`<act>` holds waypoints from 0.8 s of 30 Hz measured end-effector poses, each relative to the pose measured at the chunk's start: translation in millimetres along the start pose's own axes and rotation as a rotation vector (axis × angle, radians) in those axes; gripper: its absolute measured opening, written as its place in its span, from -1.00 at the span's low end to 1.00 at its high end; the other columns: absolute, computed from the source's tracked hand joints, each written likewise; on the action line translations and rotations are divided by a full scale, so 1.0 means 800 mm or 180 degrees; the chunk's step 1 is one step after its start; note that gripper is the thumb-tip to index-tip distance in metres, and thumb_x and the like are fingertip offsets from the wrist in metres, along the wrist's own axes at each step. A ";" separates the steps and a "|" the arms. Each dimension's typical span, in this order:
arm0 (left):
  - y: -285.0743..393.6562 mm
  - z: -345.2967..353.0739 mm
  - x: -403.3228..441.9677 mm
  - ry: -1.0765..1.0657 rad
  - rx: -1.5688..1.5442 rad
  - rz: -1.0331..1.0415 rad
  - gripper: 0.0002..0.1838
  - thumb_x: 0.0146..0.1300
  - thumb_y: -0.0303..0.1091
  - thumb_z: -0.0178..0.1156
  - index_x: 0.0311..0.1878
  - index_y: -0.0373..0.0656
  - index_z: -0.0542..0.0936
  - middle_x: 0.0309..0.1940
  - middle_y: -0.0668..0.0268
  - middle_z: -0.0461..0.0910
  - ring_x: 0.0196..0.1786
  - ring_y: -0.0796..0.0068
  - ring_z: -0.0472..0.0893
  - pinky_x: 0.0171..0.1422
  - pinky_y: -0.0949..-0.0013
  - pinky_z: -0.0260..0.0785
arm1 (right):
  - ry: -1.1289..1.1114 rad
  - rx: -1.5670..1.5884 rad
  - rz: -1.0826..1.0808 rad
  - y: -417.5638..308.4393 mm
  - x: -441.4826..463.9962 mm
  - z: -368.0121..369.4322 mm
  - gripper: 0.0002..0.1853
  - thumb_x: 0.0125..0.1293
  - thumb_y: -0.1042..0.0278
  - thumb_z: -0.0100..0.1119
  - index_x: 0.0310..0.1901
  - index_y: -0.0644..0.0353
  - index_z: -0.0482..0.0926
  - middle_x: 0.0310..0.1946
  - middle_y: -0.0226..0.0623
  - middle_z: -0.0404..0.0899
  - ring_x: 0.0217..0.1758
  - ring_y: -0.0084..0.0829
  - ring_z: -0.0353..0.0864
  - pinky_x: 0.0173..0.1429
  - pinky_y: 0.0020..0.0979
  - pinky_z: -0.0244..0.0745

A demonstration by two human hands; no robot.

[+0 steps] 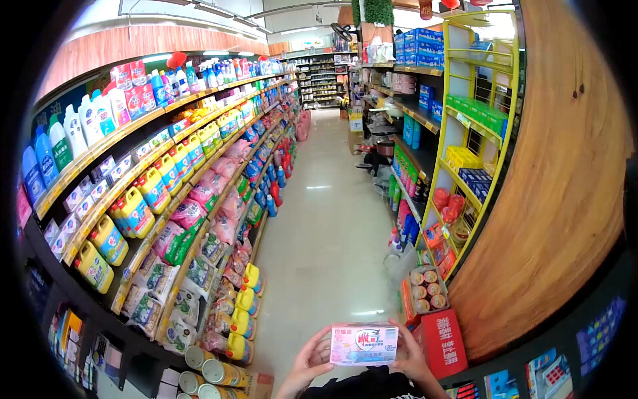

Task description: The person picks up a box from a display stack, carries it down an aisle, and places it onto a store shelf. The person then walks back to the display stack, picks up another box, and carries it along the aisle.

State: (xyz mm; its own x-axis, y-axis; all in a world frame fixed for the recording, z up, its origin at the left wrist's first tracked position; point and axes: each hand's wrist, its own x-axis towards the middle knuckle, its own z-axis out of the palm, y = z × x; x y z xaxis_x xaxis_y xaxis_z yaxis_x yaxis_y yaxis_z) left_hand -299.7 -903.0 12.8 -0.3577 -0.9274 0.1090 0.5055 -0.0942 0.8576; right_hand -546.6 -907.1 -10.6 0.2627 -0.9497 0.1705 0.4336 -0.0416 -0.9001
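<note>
A pink and white packet (364,345) with printed characters and "120" on its front is held upright at the bottom centre of the head view. My left hand (314,352) grips its left end, with the thumb at the lower corner and the fingers curled round the side. At the opposite end, my right hand (410,356) is wrapped round the packet in the same way. Some fingers of both hands are hidden behind it. The exact kind of product cannot be made out.
Long shelves of detergent bottles and bags (189,206) line the left side. Yellow jugs (242,324) stand low by the floor. On the right are a yellow wire rack (475,133), a wooden panel (551,199) and a red box (444,342). A pale aisle floor (319,233) runs between.
</note>
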 end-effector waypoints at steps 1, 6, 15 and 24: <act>0.002 0.010 0.017 -0.0034 0.0047 -0.0085 -0.06 0.08 -0.47 0.32 0.47 -0.33 0.00 0.43 0.04 0.17 0.42 0.23 0.26 0.46 0.20 0.12 | -0.0032 0.0053 -0.0030 -0.001 0.007 -0.016 0.18 -0.05 0.19 0.55 0.49 0.22 -0.12 0.34 0.03 0.26 0.39 -0.20 0.29 0.44 -0.19 0.07; -0.037 -0.007 0.069 -0.0111 0.0139 -0.0268 -0.06 0.12 -0.48 0.31 0.49 -0.32 -0.02 0.47 0.09 0.10 0.48 0.28 0.16 0.48 0.24 0.05 | 0.0262 0.0127 0.0046 -0.006 0.037 -0.058 0.21 -0.13 0.09 0.58 0.46 0.26 -0.05 0.30 -0.01 0.30 0.35 -0.20 0.33 0.40 -0.21 0.19; -0.016 -0.060 0.189 -0.0352 0.0639 -0.0422 -0.08 0.14 -0.50 0.31 0.50 -0.27 0.00 0.38 0.11 0.25 0.38 0.36 0.29 0.43 0.29 0.11 | 0.0594 -0.0334 0.0243 0.063 0.121 -0.121 -0.04 0.10 0.20 0.43 0.43 0.33 0.05 0.28 -0.07 0.34 0.29 -0.27 0.40 0.33 -0.28 0.33; 0.024 -0.165 0.325 -0.0213 0.0047 -0.0185 -0.12 0.15 -0.52 0.30 0.49 -0.22 0.05 0.32 0.07 0.35 0.26 0.38 0.44 0.33 0.30 0.27 | 0.0298 -0.0005 0.0279 0.024 0.306 -0.090 0.06 0.03 0.20 0.50 0.44 0.37 -0.01 0.30 -0.09 0.31 0.36 -0.24 0.32 0.36 -0.22 0.25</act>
State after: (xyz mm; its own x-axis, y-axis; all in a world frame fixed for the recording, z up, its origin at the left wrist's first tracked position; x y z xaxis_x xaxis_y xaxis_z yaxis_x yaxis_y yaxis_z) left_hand -279.5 -1193.5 -8.7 -0.4379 -0.8943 0.0918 0.4710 -0.1412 0.8707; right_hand -535.8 -1162.7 -15.0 0.2180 -0.9745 0.0529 0.4111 0.0425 -0.9106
